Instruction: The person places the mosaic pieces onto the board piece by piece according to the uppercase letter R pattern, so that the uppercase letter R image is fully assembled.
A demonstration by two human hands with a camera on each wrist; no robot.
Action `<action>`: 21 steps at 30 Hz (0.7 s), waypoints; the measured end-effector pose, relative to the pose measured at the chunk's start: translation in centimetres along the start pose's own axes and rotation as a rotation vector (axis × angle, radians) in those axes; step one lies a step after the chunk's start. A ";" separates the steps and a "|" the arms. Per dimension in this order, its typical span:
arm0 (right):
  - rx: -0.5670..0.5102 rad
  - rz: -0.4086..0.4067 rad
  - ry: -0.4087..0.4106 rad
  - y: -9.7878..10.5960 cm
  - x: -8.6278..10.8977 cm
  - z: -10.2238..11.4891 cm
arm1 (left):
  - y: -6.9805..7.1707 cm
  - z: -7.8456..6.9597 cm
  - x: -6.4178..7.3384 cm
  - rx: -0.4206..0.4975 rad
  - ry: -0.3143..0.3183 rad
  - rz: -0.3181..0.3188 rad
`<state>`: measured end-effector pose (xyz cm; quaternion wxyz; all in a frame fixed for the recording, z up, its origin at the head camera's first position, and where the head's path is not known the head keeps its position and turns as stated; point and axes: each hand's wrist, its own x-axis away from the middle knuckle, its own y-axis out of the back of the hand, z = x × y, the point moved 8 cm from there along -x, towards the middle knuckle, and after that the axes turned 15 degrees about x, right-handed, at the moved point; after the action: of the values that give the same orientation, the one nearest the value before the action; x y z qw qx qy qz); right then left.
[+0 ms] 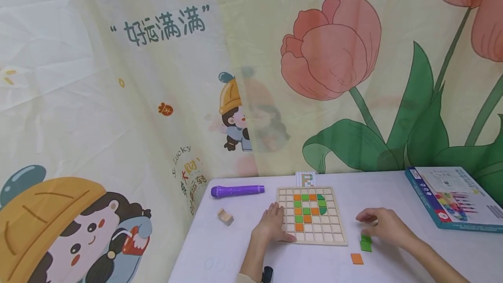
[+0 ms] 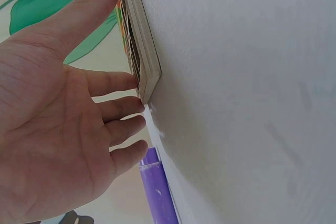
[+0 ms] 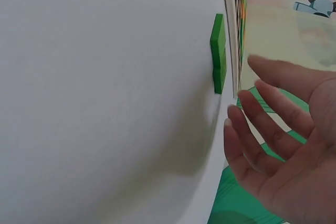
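Observation:
A wooden grid board [image 1: 326, 232] lies on the table, with orange, green and white-looking cells forming a letter P. My left hand [image 1: 270, 225] rests at the board's left edge, fingers fairly straight, thumb along the near edge. In the left wrist view its fingertips [image 2: 137, 104] meet the board's corner [image 2: 150, 80]. My right hand [image 1: 387, 226] hovers to the right of the board with loosely bent fingers and nothing between them. Just below it lie two green tiles [image 1: 366, 246], also visible as green tiles [image 3: 218, 51] in the right wrist view. An orange tile [image 1: 356, 259] lies nearer me.
Behind the board stands a small pattern card [image 1: 305, 179]. A purple marker-like stick [image 1: 237, 191] and a small wooden block [image 1: 225, 216] lie on the left. At the right is a flat blue-edged box [image 1: 457, 195]. A printed curtain [image 1: 255, 56] hangs behind the table.

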<state>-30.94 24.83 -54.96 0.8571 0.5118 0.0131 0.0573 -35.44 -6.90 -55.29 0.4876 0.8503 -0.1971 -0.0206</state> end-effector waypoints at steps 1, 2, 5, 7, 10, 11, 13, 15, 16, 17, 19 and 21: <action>0.011 0.019 0.001 -0.1 0.1 -0.1 | 0.0 0.0 0.0 -0.001 -0.001 -0.002; 0.022 0.037 0.006 -0.3 0.1 -0.1 | 0.1 -0.1 0.0 -0.002 -0.001 -0.003; 0.061 0.064 0.051 -0.7 0.4 -0.3 | 0.1 -0.2 0.1 -0.003 0.000 -0.007; 0.076 0.062 0.095 -0.9 0.6 -0.3 | 0.1 -0.1 0.2 0.004 0.002 -0.009; 0.080 0.042 0.146 -0.9 0.8 -0.1 | 0.1 -0.1 0.2 0.014 0.007 -0.010; 0.073 0.040 0.149 -0.9 0.8 0.0 | 0.1 -0.1 0.2 0.017 0.006 -0.011; 0.050 0.041 0.133 -0.8 0.8 0.0 | 0.1 -0.1 0.2 0.013 0.008 -0.011; 0.023 0.042 0.103 -0.8 0.8 0.0 | 0.1 -0.1 0.1 0.011 0.005 -0.011; 0.019 0.038 0.100 -0.8 0.8 0.1 | 0.1 -0.1 0.1 0.012 0.007 -0.009; 0.016 0.033 0.090 -0.7 0.7 0.1 | 0.1 0.0 0.1 0.010 0.007 -0.008; 0.010 0.023 0.070 -0.7 0.7 0.0 | 0.1 -0.1 0.1 0.016 0.007 -0.008; 0.008 0.011 0.063 -0.8 0.7 0.0 | 0.1 -0.1 0.1 0.019 0.011 -0.007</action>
<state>-30.17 24.58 -55.64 0.8538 0.5133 0.0377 0.0780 -35.33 -6.93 -55.10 0.4805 0.8556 -0.1918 -0.0159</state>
